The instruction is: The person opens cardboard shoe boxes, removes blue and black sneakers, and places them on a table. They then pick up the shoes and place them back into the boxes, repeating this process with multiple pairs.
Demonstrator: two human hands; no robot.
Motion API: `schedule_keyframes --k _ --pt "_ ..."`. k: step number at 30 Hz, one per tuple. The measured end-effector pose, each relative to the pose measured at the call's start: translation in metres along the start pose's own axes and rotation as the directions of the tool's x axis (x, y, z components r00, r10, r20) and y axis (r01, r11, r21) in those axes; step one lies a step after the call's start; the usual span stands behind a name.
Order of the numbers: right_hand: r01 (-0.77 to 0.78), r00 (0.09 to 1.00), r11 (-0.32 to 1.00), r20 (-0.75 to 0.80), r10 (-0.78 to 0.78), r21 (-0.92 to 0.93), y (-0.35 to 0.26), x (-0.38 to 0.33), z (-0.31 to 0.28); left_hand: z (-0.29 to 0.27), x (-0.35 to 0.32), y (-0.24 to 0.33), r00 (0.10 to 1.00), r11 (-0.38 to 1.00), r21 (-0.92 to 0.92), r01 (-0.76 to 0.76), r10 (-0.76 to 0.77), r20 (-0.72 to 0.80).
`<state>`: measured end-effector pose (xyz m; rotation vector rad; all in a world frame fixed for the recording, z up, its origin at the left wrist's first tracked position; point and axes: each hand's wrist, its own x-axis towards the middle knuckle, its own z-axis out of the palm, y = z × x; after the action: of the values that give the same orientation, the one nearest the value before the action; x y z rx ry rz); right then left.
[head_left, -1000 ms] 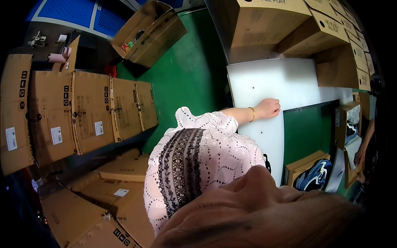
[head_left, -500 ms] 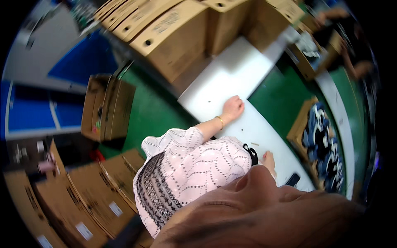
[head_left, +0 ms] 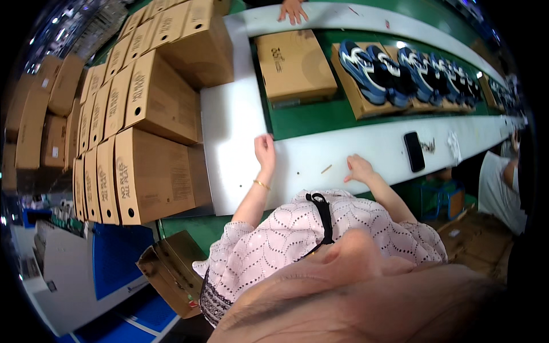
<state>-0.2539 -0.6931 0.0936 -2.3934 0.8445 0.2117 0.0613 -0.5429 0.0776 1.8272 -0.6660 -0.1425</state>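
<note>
My left hand (head_left: 265, 152), with a gold bracelet (head_left: 261, 184) at its wrist, rests on the white tabletop (head_left: 234, 123) by its inner corner. Its fingers are curled in and nothing shows in them. Farther right my right hand (head_left: 360, 169) lies on the same surface, fingers bent and thumb toward me, also without a visible object. Between the hands, closer to the right one, is a thin tan strip (head_left: 326, 169). A small dark spot (head_left: 298, 173) marks the surface nearby. Beyond my right hand lies a black phone (head_left: 414, 152).
Stacked brown shoe boxes (head_left: 157, 177) crowd the left. Past the table stand a closed brown box (head_left: 294, 66) and blue-and-white sneakers (head_left: 372, 68) on cartons. Another person's hand (head_left: 293, 10) touches the far white conveyor-like strip (head_left: 337, 16). An open carton (head_left: 177, 271) sits at lower left.
The view has swung round, bringing the shoe box stacks to the left and the sneakers to the far side. Both hands stay on the table; the right one now shows fully.
</note>
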Motion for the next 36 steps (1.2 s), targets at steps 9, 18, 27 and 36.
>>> schedule_keyframes --k 9,18,27,36 --pt "0.022 0.996 1.0 0.083 -0.021 -0.011 -0.005 0.005 -0.006 0.06 0.094 0.007 0.87 0.916 0.101 0.389 -0.401 0.287" --pt "0.476 0.879 0.879 -0.006 -0.476 0.038 -0.086 0.038 -0.047 0.096 0.068 0.25 0.75 0.932 -0.331 -0.15 0.325 0.576" --pt "0.533 0.786 0.688 -0.013 -0.618 -0.492 -0.076 0.151 -0.073 0.195 -0.024 0.31 0.322 0.865 -0.238 -0.442 0.4 0.858" --pt "0.083 0.964 0.864 -0.18 -0.196 -0.497 -0.097 0.137 -0.104 0.156 -0.023 0.342 0.322 0.936 -0.152 -0.319 0.257 0.911"
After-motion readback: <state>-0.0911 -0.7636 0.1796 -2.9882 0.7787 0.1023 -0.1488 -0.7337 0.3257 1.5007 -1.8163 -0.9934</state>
